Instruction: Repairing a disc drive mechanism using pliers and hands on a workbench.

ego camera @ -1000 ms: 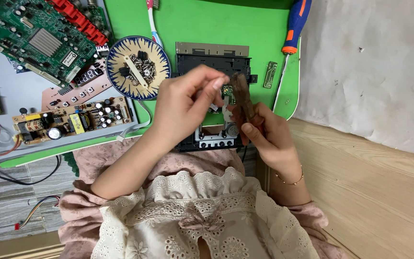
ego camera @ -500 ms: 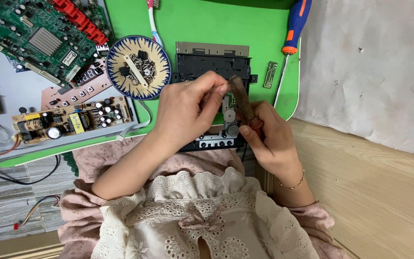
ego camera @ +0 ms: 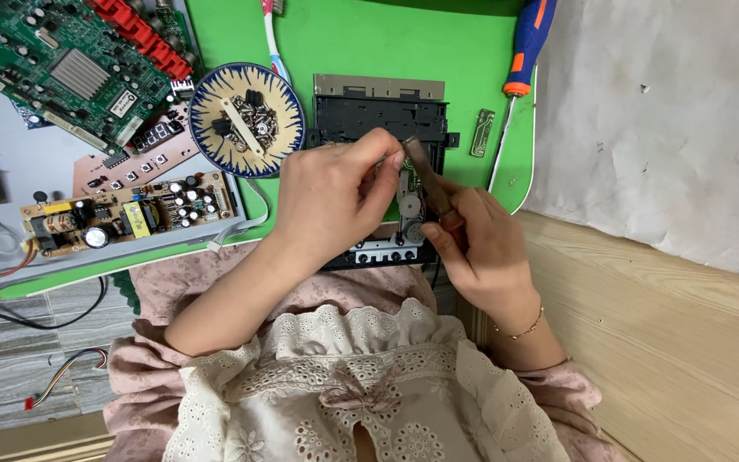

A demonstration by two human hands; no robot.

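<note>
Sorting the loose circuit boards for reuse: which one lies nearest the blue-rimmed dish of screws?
The pink board with small buttons and a digit display, just left of the dish; the green and tan boards lie farther off.

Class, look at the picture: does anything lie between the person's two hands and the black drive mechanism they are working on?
Nothing visible does. The left hand and the right hand, which holds a slim tool, are already over the black drive mechanism.

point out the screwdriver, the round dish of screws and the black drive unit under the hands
screwdriver (ego camera: 530,43): head view, on its blue and orange handle.
round dish (ego camera: 207,90): head view, on its blue patterned rim, upper left side.
black drive unit (ego camera: 369,115): head view, on its black top edge above the hands.
</note>
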